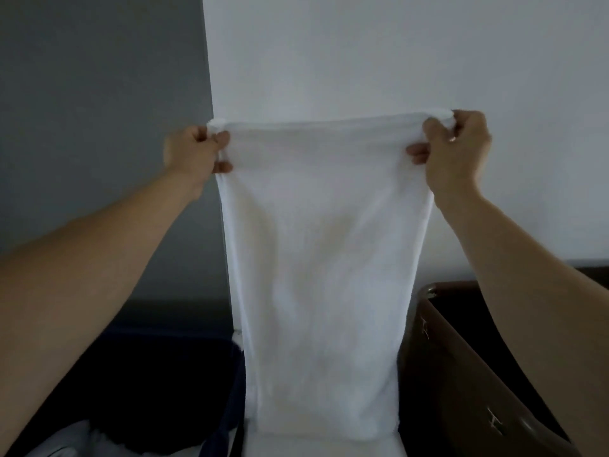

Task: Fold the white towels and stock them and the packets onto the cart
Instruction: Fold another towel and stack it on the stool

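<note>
A white towel [323,265] hangs straight down in front of me, stretched flat between both hands at about chest height. My left hand [194,151] pinches its top left corner. My right hand [456,143] grips the top right corner, with bunched fabric over the fingers. The towel's lower edge hangs close to a white surface [316,448] at the bottom of the view. No packets are visible.
A dark blue bag or bin [158,374] with white cloth [82,440] inside sits at the lower left. A brown rounded container [468,374] stands at the lower right. Behind the towel are a white wall [395,54] and a grey wall [99,94].
</note>
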